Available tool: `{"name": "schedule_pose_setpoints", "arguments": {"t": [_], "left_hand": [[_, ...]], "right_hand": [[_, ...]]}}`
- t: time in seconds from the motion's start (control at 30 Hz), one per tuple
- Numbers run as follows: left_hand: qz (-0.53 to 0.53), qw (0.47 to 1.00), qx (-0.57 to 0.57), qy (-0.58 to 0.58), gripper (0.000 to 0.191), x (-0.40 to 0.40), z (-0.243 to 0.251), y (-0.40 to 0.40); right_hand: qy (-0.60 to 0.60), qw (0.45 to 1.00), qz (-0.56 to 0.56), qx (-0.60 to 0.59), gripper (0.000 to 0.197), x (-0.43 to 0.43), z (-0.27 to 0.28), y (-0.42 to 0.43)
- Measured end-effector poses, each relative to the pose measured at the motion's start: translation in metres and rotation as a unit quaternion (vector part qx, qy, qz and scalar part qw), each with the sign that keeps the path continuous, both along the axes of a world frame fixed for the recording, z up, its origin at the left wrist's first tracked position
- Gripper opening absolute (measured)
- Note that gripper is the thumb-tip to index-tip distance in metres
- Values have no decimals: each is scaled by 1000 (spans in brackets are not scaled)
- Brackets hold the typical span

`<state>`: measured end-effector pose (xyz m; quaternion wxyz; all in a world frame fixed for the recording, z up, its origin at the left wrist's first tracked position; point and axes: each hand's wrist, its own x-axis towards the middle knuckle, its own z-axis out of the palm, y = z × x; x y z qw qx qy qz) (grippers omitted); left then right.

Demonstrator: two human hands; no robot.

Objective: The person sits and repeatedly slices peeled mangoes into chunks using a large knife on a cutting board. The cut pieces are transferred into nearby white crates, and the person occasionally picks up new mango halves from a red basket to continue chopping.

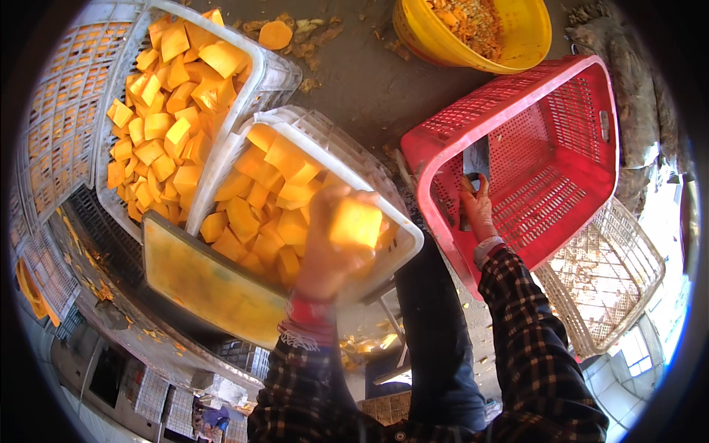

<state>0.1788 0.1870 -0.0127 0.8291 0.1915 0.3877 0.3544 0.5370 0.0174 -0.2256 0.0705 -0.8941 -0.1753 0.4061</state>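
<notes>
A bright orange pumpkin chunk is gripped in my left hand, which is blurred, above the right rim of a white plastic crate filled with pumpkin chunks. My right hand reaches into an upright-sided red plastic basket and grips the handle of a broad-bladed knife. No pumpkin shows inside that basket. A yellowed cutting board leans or lies against the near side of the white crate; its support is hidden.
A larger white crate of pumpkin pieces stands at the left. A yellow tub with seeds and pulp is at the top. Beige basket lies right; sacks stand behind. A cut pumpkin piece and scraps lie on the floor.
</notes>
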Motion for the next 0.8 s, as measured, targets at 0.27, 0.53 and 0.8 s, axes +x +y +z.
{"name": "schedule_pose_setpoints", "arguments": {"t": [0.27,0.53,0.8], "left_hand": [[-24,999,4,36,91,8,32,14],[-108,954,29,278,65,38,65,30],[-38,991,43,117,36,41,142,41]], "right_hand": [[82,968,-165,171,61,-24,183,21],[78,868,361,331,80,-82,378,68],[122,741,533,390,81,-88,408,131]]}}
